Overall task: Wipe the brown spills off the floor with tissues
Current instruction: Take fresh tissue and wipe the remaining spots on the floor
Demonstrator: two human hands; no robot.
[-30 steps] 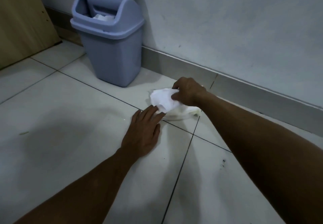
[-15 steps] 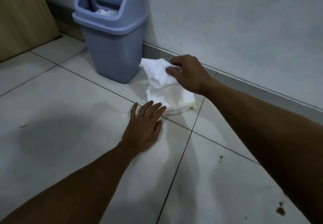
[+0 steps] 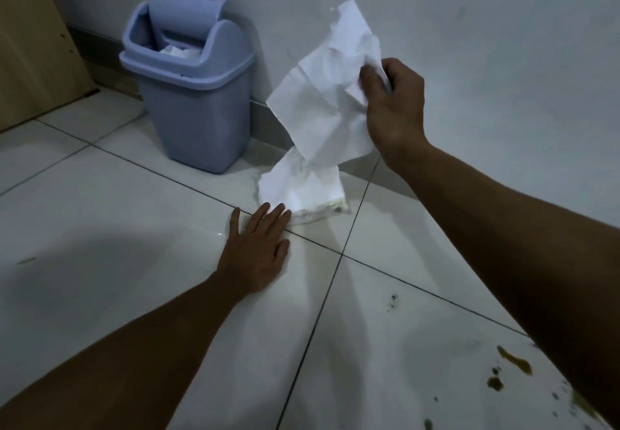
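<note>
Fingers of the right hand (image 3: pixel 392 107) are pinched on one white tissue (image 3: pixel 330 94), held up in the air in front of the wall (image 3: pixel 469 26); the sheet hangs loose and partly unfolded below the grip. Its lower edge overlaps the tissue pack (image 3: pixel 303 193) in this view, so whether it has come fully free of the pack cannot be told. The left hand (image 3: pixel 256 250) lies flat and open on the floor tile (image 3: pixel 117 228), fingertips touching the near edge of the pack, which sits on the floor near the skirting. A blue swing-lid bin (image 3: pixel 191 90) stands just left of the pack against the wall, with white paper showing inside it.

The brown spills (image 3: pixel 510 367) lie on the near-right tile, well apart from the pack and partly hidden under the right forearm; small specks (image 3: pixel 392 300) lie between them and the pack, and a faint smear (image 3: pixel 27 260) marks the far-left tile.

The step in hand looks like drawing out a fresh sheet. To do it well, keep the left fingertips pressing the pack down so it stays put, then bunch the tissue into a pad before wiping, working from the outer specks inward so the liquid is gathered, not spread.
</note>
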